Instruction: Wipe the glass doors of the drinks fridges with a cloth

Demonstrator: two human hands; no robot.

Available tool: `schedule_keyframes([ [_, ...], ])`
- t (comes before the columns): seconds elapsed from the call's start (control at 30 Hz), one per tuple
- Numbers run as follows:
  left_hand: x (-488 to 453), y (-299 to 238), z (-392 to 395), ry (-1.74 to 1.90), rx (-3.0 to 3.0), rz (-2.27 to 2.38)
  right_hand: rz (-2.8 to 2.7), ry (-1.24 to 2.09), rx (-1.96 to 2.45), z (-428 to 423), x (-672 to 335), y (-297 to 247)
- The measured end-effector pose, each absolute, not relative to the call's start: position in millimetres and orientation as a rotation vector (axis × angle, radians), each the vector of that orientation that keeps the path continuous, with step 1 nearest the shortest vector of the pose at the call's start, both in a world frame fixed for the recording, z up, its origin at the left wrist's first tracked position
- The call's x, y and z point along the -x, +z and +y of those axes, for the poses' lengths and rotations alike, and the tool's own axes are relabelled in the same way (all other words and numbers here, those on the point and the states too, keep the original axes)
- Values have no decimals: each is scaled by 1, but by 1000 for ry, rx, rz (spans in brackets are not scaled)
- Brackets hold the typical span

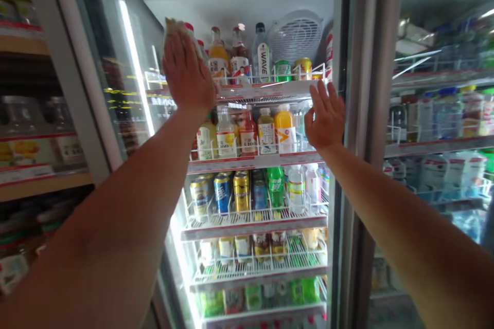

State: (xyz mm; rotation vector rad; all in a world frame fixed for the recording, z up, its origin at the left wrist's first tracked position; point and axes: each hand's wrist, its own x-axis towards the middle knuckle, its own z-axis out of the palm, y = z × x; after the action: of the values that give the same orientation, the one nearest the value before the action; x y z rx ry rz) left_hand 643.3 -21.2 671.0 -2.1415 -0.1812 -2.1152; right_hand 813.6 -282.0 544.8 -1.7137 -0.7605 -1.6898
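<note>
My left hand [187, 69] is raised at the upper left of the fridge front, fingers stretched over a pale cloth [175, 25]. The cloth's edge shows beyond my fingertips, and the rest lies under my palm. It appears flat against the glass door [239, 5] of the lit drinks fridge. My right hand [328, 115] is up near the door's right edge, fingers spread and holding nothing. That palm faces the glass; whether it touches cannot be told. Behind the glass, juice bottles [218, 59] and a clear WAVE bottle [261, 54] stand on the top shelf.
Lower shelves hold bottles [266, 131], cans [241, 192] and a green bottle [275, 185]. A metal door frame [363, 164] runs down the right, with a second drinks fridge [440, 146] beyond. Wooden-edged shelves [42, 185] with bottles stand at the left.
</note>
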Motion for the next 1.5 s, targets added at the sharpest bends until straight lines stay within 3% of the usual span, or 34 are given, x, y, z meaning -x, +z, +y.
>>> schedule_keyframes([
  [0.17, -643, 649, -44, -1932, 2180, -156, -764, -1674, 1700, -282, -814, 545],
  [0.6, -656, 666, -45, -1912, 2188, 58, -785, -1570, 1766, -285, -808, 545],
  [0.9, -645, 660, -69, -864, 2298, 764, -788, -1537, 1781, -285, -808, 544],
  [0.97, -648, 665, -74, -999, 2330, 634, -793, -1543, 1762, -285, -809, 544],
  [1.13, -672, 669, -85, -1857, 2269, 119, -802, -1556, 1743, -285, -809, 544],
  [1.23, -684, 665, -93, -2069, 2232, 14, -798, -1536, 1756, -286, -807, 545],
  [1.3, -684, 662, -99, -1882, 2276, 183, -795, -1523, 1777, -287, -805, 545],
  [1.43, -675, 659, -107, -1018, 2418, 699, -799, -1514, 1803, -287, -805, 545],
  [1.5, -673, 659, -107, -936, 2406, 764, -797, -1519, 1791, -287, -806, 545],
])
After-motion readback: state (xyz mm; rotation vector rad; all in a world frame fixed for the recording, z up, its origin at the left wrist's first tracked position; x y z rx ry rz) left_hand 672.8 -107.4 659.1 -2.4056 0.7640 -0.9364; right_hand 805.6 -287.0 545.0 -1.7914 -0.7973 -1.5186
